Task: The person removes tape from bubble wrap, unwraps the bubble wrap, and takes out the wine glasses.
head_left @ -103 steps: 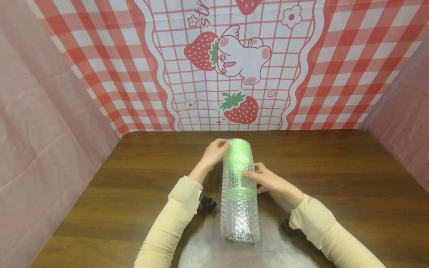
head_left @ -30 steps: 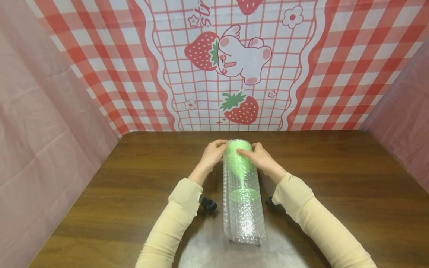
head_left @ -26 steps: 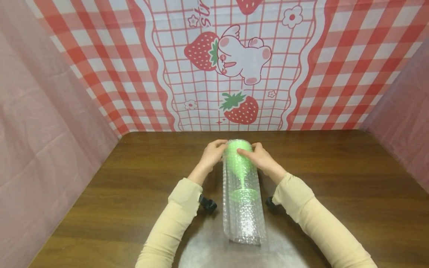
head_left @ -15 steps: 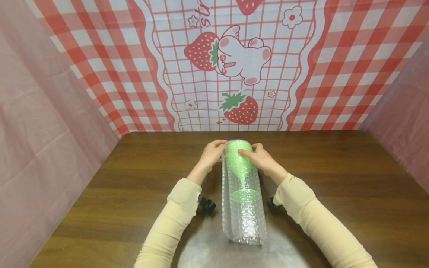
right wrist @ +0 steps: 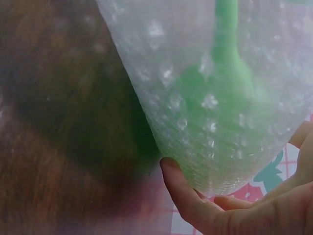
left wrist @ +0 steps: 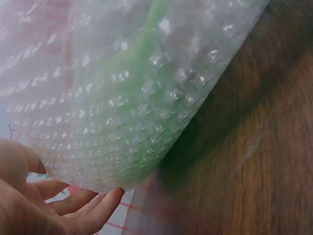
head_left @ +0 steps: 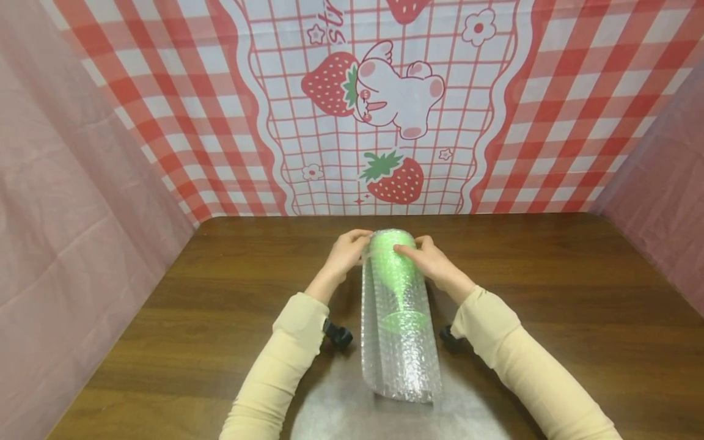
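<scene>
Together, both hands (head_left: 348,252) (head_left: 434,261) grip bubble wrap (head_left: 409,363) encasing a green goblet (head_left: 389,266).

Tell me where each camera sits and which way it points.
Head: on the person's head, facing forward and down at the table and the green cup inside bubble wrap; the left hand, right hand and both sleeves show.
Left wrist: worn there, facing the bubble wrap close up; the left hand shows at lower left.
Right wrist: worn there, facing the bubble wrap close up; the right hand shows at lower right.
Both wrist views share the bubble wrap, green cup and table.
</scene>
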Motion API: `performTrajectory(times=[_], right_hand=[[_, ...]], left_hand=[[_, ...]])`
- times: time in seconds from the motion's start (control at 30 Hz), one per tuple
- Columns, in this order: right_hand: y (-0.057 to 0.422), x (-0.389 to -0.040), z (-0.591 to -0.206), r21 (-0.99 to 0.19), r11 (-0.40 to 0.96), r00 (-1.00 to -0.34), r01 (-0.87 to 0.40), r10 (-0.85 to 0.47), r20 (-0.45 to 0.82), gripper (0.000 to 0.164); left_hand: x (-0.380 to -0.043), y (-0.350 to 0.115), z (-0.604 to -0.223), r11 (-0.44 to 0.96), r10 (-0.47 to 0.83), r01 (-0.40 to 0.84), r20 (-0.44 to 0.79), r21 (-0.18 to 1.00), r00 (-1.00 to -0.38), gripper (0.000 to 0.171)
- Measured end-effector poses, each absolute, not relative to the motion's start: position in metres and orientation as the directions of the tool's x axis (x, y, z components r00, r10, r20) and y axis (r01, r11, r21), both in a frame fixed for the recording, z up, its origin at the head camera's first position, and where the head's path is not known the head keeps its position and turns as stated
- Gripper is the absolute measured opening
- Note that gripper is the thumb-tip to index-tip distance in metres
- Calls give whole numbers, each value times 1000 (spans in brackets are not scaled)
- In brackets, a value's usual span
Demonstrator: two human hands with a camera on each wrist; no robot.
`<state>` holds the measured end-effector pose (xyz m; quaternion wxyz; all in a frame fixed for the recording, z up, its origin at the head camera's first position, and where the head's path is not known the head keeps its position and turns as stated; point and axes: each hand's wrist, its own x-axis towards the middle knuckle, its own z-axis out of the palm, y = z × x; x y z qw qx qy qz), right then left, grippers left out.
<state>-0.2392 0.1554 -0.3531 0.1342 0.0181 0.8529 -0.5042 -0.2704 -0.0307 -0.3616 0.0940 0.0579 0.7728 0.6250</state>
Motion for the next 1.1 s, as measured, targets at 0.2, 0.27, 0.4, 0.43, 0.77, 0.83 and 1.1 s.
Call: performTrajectory(times=[0.2, 0.27, 0.4, 0.43, 0.77, 0.83, 1.1], right_hand=[[157, -240, -354, -858, 484, -962, 173, -103, -252, 78], [157, -239, -354, -859, 482, -962, 174, -104, -253, 78], [158, -240, -355, -858, 482, -961, 177, -104, -256, 78], [158, -240, -356, -859, 481, -961, 176, -105, -256, 79], [160, -240, -355, -864, 472, -959, 176, -117, -260, 80], [161, -240, -355, -865, 470, -958, 178, -118, -262, 81], [163, -238, -357, -877, 439, -949, 196, -141, -283, 81]], left_hand=[[-272, -31, -365, 214, 192, -23, -65, 977, -979, 33], [-272, -31, -365, 213, 194, -25, -67, 977, -979, 33], [-272, -32, -365, 208, 202, -28, -71, 978, -977, 34], [-272, -33, -366, 206, 203, -29, -71, 978, -977, 34], [-271, -35, -365, 211, 209, -29, -74, 977, -975, 32], [-271, -35, -365, 211, 212, -27, -72, 977, -975, 32], [-270, -36, -367, 208, 223, -22, -69, 978, -972, 32]])
